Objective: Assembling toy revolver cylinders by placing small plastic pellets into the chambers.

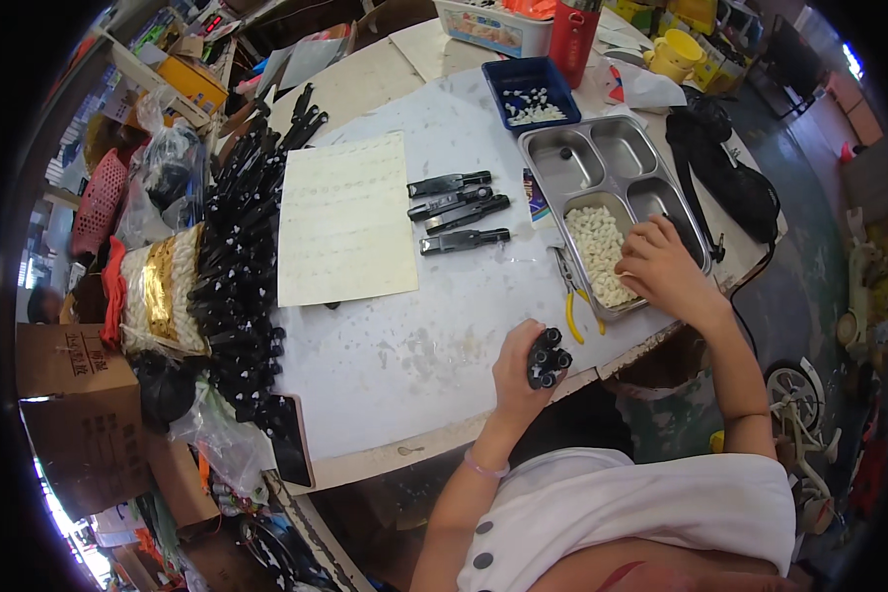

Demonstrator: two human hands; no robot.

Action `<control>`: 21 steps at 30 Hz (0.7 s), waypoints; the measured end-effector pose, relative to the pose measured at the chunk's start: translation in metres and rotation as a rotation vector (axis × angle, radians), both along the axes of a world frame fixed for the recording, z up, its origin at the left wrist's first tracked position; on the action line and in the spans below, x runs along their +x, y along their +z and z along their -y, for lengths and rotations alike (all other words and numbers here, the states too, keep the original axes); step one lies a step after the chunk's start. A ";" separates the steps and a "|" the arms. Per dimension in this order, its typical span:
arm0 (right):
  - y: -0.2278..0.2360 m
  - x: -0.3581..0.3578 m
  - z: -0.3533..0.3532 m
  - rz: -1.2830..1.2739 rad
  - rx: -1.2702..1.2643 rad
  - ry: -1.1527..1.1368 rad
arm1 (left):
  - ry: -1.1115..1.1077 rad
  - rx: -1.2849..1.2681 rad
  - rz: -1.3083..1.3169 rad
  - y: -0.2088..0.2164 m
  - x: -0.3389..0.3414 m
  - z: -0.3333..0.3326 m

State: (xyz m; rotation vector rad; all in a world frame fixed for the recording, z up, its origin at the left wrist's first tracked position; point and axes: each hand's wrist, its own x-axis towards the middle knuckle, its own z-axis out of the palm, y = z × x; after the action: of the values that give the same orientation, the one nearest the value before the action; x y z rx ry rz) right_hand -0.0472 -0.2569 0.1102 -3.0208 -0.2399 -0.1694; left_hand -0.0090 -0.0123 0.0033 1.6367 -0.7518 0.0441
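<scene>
Several black parts with round, hollow-looking ends are bunched in my left hand, just past the table's near edge. My right hand is over the metal tray, its fingers curled down at the compartment of small white pieces. Whatever is between those fingertips is too small or hidden to make out. Another compartment beside the hand holds something dark, partly covered by the fingers. Yellow-handled pliers lie against the tray's left side, between my two hands.
Black clip-like tools lie mid-table beside a pale sheet. A long heap of black parts lines the left side, a phone at its near end. Behind the tray stand a blue bin and red bottle; a black bag lies right.
</scene>
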 end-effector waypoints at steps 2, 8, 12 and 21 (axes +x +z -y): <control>-0.014 0.003 0.001 0.060 -0.029 -0.005 | 0.004 -0.001 0.000 0.000 0.000 0.002; -0.030 0.010 0.000 -0.070 0.069 0.076 | 0.004 0.003 -0.016 0.004 0.000 0.004; -0.026 0.010 0.003 0.008 0.103 0.015 | 0.005 0.011 -0.033 0.004 -0.001 0.002; -0.036 0.013 -0.006 -0.032 0.138 -0.038 | -0.010 0.008 -0.030 0.005 0.000 0.002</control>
State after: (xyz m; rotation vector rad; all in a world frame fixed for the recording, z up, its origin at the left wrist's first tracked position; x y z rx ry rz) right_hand -0.0347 -0.2510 0.0746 -2.8900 -0.1614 -0.1350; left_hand -0.0093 -0.0144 0.0087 1.6378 -0.7382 0.0086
